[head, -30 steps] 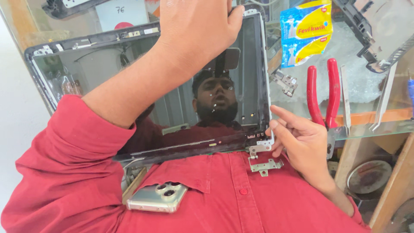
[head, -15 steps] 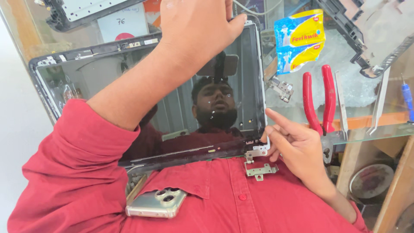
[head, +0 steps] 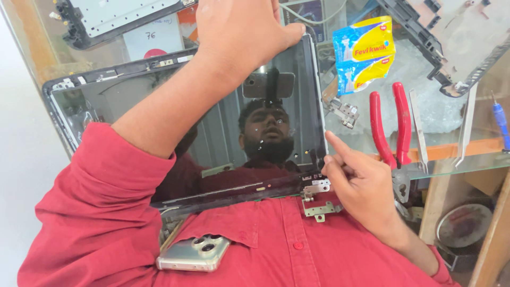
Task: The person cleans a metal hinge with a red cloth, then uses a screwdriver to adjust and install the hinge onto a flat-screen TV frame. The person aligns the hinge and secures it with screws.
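Observation:
A dark, glossy laptop screen panel (head: 95,111) leans against my red shirt, with its lower edge at my chest. My left hand (head: 239,37) grips its top edge, fingers wrapped over the rim. My right hand (head: 361,186) is at the panel's lower right corner. Its index finger lies along the right edge and its thumb presses beside the metal hinge bracket (head: 319,199), which hangs off that corner.
A silver phone (head: 194,254) sticks out of my shirt pocket. The glass counter on the right holds red-handled pliers (head: 390,127), tweezers (head: 418,130), blue-and-yellow glue sachets (head: 364,53), a loose hinge (head: 344,111) and a blue screwdriver (head: 500,119). Laptop shells lie at the top right (head: 451,48) and top left (head: 117,18).
My right hand has curled its fingers and stretched the index finger up along the panel's right edge. The left hand keeps its hold on the top edge.

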